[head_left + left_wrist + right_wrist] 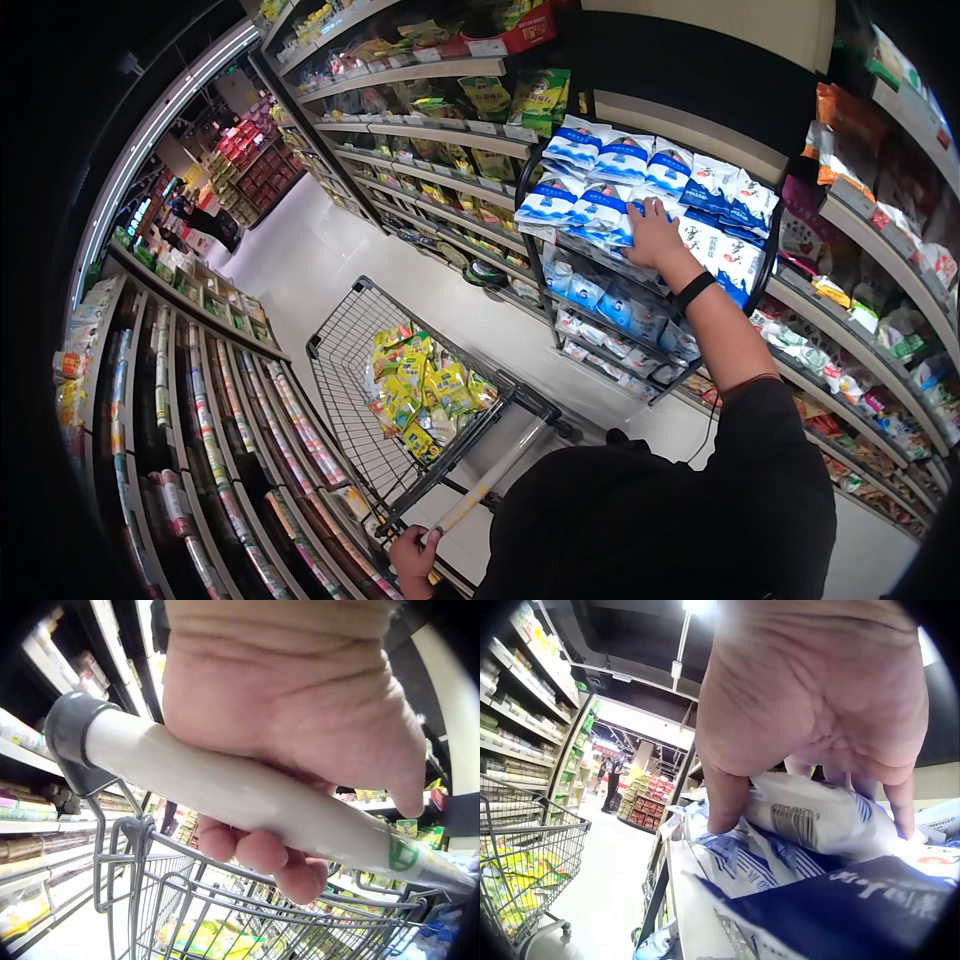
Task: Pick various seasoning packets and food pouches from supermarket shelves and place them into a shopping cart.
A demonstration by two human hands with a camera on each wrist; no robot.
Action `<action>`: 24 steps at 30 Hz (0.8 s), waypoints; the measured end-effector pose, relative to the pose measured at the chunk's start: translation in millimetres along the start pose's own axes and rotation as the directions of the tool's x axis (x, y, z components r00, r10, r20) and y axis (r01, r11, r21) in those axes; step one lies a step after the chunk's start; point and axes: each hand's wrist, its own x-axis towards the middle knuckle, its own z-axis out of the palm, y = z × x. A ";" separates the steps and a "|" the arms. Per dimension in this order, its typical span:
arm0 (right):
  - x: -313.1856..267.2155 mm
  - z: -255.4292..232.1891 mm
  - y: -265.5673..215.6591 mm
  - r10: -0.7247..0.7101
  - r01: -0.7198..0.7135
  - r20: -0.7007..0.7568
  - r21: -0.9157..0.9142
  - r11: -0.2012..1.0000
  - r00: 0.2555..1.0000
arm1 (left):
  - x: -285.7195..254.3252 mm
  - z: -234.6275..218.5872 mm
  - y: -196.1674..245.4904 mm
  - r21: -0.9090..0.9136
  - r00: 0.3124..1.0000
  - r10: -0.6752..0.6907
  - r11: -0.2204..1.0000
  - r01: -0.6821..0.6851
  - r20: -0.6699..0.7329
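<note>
The left hand [412, 556] grips the pale handle [490, 478] of a shopping cart; in the left wrist view its fingers curl under the white bar [225, 787]. On the top shelf of a rack, the right hand [655, 236] grips a blue-and-white bag [605, 207] among rows of similar bags. In the right wrist view the right hand [814, 712] reaches down over a white bag with a barcode [799, 817], thumb and fingers on opposite sides of it. A dark blue bag [847, 904] lies nearer the camera. Yellow-green packets [425, 385] lie in the cart.
Shelves of yellow-green packets [430, 130] stand behind the cart, and slanted shelves of rolled or boxed goods [210, 430] run along the left. More packets fill the curved shelves [870, 240] at the right. A person in dark clothes [613, 785] stands far down the aisle.
</note>
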 end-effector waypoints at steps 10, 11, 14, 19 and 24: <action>8.2 6.5 12.7 -0.013 0.013 0.006 0.098 0.995 1.000 | 0.0 -3.6 1.6 -0.007 0.998 -0.037 0.999 0.037 0.059; 3.0 3.8 4.8 0.004 -0.004 0.001 0.059 0.998 1.000 | -0.3 -3.8 2.5 0.009 0.998 -0.032 0.999 0.032 0.057; 0.3 9.6 -9.3 0.055 -0.059 -0.051 -0.074 0.996 0.997 | 3.5 -5.0 -1.4 0.064 0.996 -0.021 0.998 0.016 0.083; -4.9 15.7 -6.0 0.019 -0.029 -0.138 -0.067 0.997 0.990 | -0.4 -0.9 6.6 0.142 0.993 -0.035 0.990 0.019 0.111; 1.9 26.5 10.3 -0.056 0.054 -0.314 -0.017 0.998 0.948 | -0.1 0.4 -9.2 0.087 0.974 0.089 0.990 -0.109 0.209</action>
